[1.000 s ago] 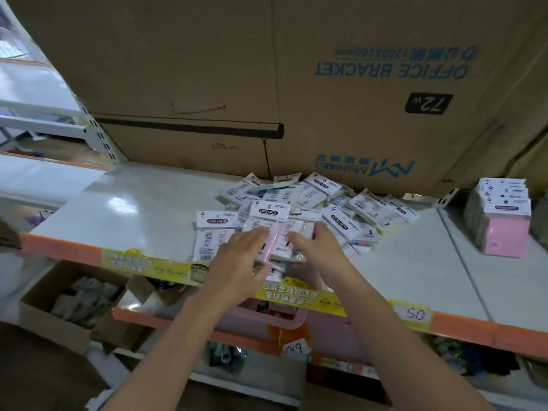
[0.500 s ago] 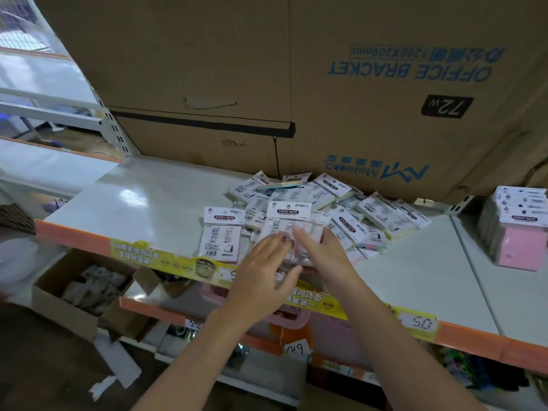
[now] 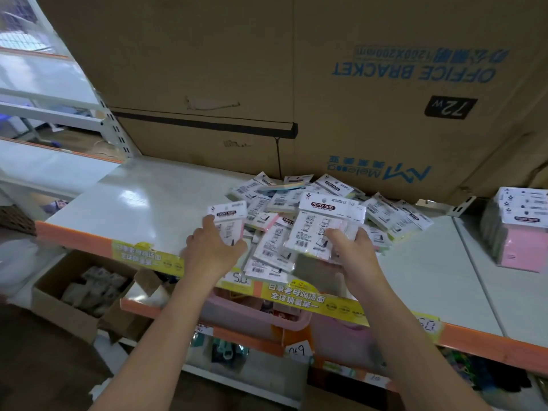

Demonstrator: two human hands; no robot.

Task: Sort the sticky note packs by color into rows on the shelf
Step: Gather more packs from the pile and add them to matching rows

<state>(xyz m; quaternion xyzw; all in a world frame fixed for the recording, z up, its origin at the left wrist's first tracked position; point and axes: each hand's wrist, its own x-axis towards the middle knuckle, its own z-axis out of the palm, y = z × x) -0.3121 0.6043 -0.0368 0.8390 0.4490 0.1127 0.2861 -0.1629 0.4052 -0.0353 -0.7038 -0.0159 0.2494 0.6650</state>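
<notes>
A loose heap of sticky note packs (image 3: 299, 200) in clear sleeves with white header cards lies on the white shelf (image 3: 142, 203), against the cardboard boxes. My left hand (image 3: 212, 247) grips one pink pack (image 3: 229, 222) lifted at the heap's left edge. My right hand (image 3: 354, 252) holds a small stack of packs (image 3: 321, 229), lifted above the heap, back labels facing me. A neat row of pink packs (image 3: 520, 232) stands on the shelf at the far right.
Large cardboard boxes (image 3: 296, 84) form a wall behind the shelf. The shelf's orange front edge (image 3: 77, 237) carries yellow labels. Below are a pink bin (image 3: 267, 315) and an open carton (image 3: 80, 292) on the floor. Bare shelf surface lies left of the heap.
Both hands have separated and lifted from the heap: the left now holds one pink pack to the left, the right raises a stack of packs. The camera moved closer.
</notes>
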